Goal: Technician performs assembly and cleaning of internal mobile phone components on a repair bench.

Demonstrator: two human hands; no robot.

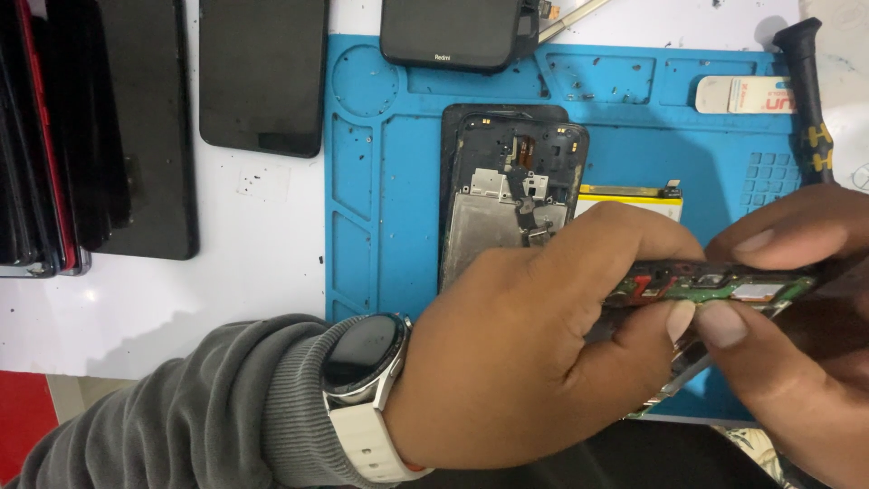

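Pinching green circuit board [715, 290] edge-on btwn both hands: left hand [534, 353] fingers + right hand [797, 317] fingers clamped on it, above blue repair mat [380, 181], opened phone frame [507, 199] just behind.

Bright, even light; soft shadows.

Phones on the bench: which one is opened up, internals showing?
The phone lying on the blue mat, just above the left hand: its back is off, metal shield and connectors exposed. The others show only closed dark faces.

Matt blue mat [380, 226], probably rubber; glossy glass watch [362, 353]; ribbed cloth sleeve [226, 407].
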